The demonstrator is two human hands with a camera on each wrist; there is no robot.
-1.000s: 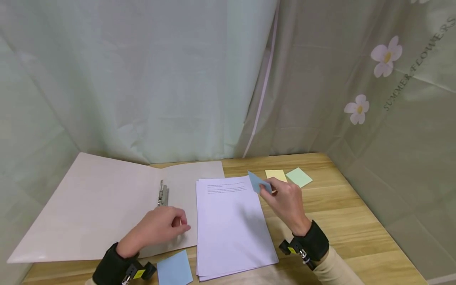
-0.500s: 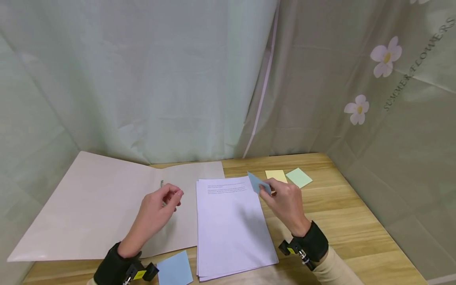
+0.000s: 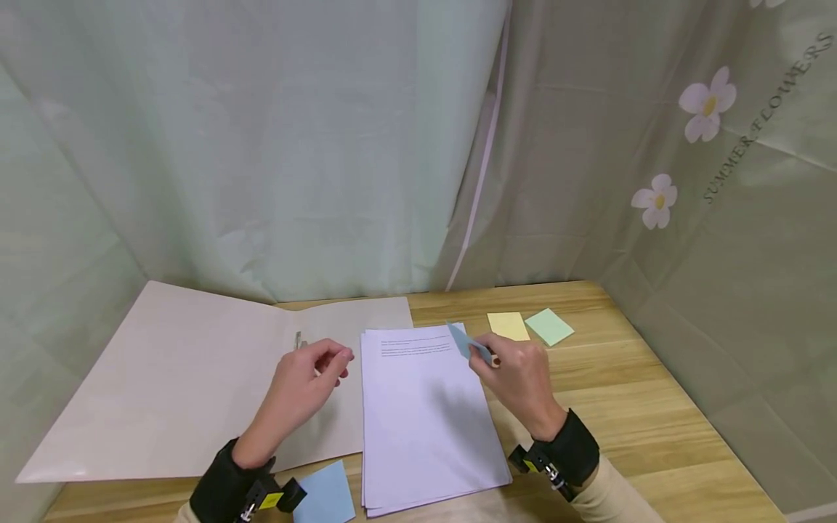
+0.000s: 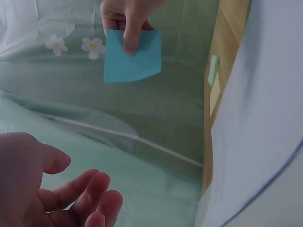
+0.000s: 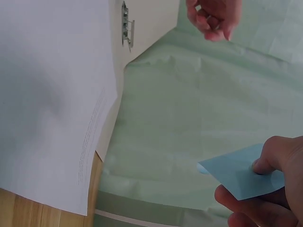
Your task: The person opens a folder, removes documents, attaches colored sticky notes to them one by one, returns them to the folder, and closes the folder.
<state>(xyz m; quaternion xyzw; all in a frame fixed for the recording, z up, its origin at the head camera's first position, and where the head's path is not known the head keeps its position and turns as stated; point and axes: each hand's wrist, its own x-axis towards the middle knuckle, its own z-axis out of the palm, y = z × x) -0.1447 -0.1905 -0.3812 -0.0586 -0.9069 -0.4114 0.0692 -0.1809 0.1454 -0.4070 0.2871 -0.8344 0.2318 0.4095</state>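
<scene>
Between thumb and fingers my right hand (image 3: 519, 374) pinches a blue sticky note (image 5: 241, 172), held over the top right corner of a stack of printed paper (image 3: 425, 421). In the left wrist view the same blue note (image 4: 132, 59) hangs from the right hand's thumb and fingers. My left hand (image 3: 304, 385) is raised over the open folder (image 3: 176, 385), fingers loosely curled and holding nothing. Behind that hand the folder's metal clip (image 5: 125, 26) is partly hidden in the head view. The paper stack overlaps the folder's right edge.
Yellow (image 3: 507, 325) and green sticky notes (image 3: 549, 326) lie at the back right of the wooden table (image 3: 628, 407). Another blue sticky note (image 3: 327, 495) lies at the front, left of the paper. Curtains (image 3: 327, 145) stand behind and beside the table.
My left hand has risen from low over the folder and shifted slightly right toward the paper. The right hand has moved a little left and down with the blue sticky note.
</scene>
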